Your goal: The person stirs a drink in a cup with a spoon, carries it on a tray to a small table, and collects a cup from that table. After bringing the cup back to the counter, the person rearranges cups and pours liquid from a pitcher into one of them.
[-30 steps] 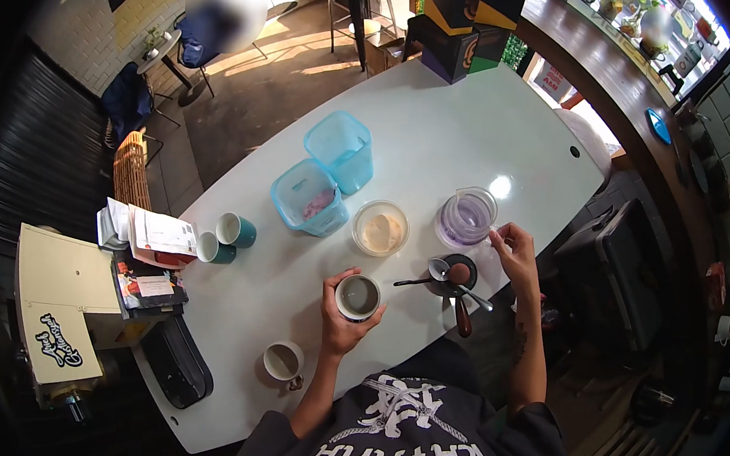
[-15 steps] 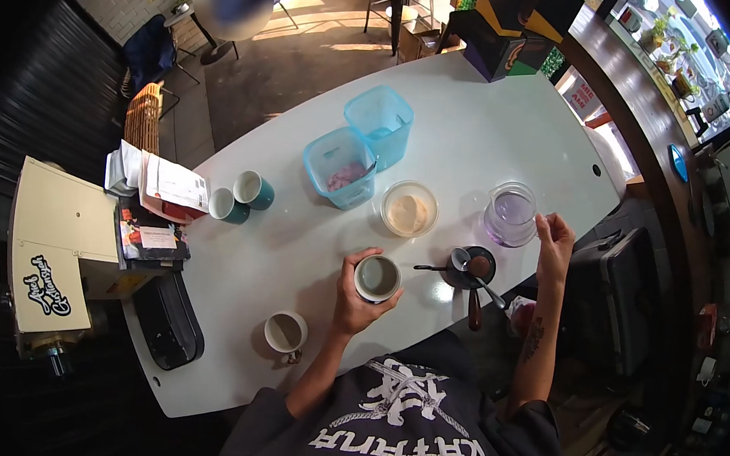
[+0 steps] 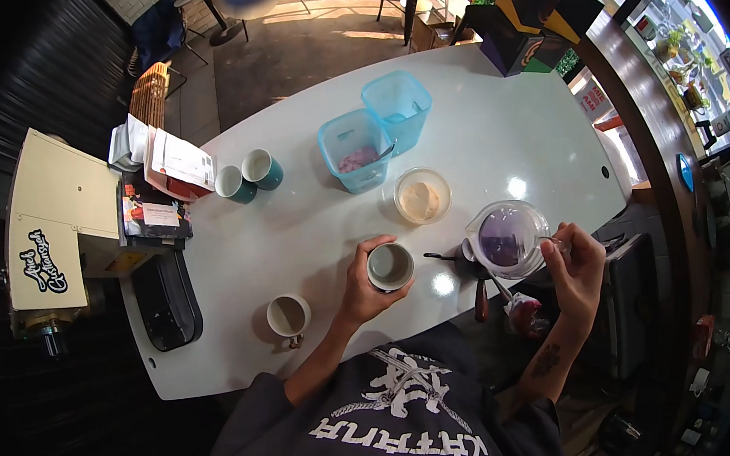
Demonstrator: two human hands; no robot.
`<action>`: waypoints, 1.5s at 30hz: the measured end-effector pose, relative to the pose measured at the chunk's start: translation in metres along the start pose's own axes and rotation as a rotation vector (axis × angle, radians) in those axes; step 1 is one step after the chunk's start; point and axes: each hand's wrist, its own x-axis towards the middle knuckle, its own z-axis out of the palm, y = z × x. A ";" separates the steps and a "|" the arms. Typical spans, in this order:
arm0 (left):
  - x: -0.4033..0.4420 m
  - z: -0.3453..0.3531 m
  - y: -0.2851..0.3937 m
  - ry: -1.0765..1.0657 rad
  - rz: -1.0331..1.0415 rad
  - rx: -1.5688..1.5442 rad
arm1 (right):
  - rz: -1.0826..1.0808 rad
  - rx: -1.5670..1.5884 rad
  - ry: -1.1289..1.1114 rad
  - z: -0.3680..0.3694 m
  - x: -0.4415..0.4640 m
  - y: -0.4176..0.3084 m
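Observation:
My left hand (image 3: 371, 282) is wrapped round a small cup (image 3: 390, 267) over the white table. A glass pitcher (image 3: 508, 239) with purple liquid is raised and tilted, its handle gripped by my right hand (image 3: 579, 266). The pitcher partly hides a dark dish with spoons and a brown-handled tool (image 3: 481, 301). Beyond my left hand stands a clear round tub (image 3: 422, 196) with pale powder. Nearer the left edge is a white mug (image 3: 289, 315).
Two light-blue containers (image 3: 354, 152) stand at the back centre, one with pink contents. Two teal cups (image 3: 262, 169), papers (image 3: 183, 161) and a cream machine (image 3: 56, 229) are on the left. Black boxes (image 3: 516, 47) stand at the far end.
My right hand has taken the pitcher by its handle and lifted it off the table, toward me and over the dark dish. My left hand keeps the cup. The camera view has shifted.

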 end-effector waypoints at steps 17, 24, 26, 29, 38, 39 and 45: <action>-0.002 0.002 0.004 -0.041 -0.067 0.043 | 0.012 -0.346 -0.475 0.066 0.003 -0.024; -0.002 0.003 0.002 -0.027 -0.071 0.017 | 0.007 -0.419 -0.534 0.073 0.004 -0.029; -0.001 0.002 0.003 -0.021 -0.057 0.029 | -0.015 -0.444 -0.539 0.074 0.005 -0.031; -0.002 0.002 0.002 -0.020 -0.065 0.010 | 0.017 -0.462 -0.553 0.076 0.007 -0.036; -0.002 0.003 0.002 -0.022 -0.088 0.021 | -0.036 -0.478 -0.540 0.074 0.011 -0.045; -0.001 0.003 0.002 -0.020 -0.087 0.016 | -0.045 -0.487 -0.535 0.073 0.011 -0.046; 0.001 -0.001 0.005 -0.013 -0.107 -0.020 | -0.079 -0.486 -0.515 0.072 0.014 -0.053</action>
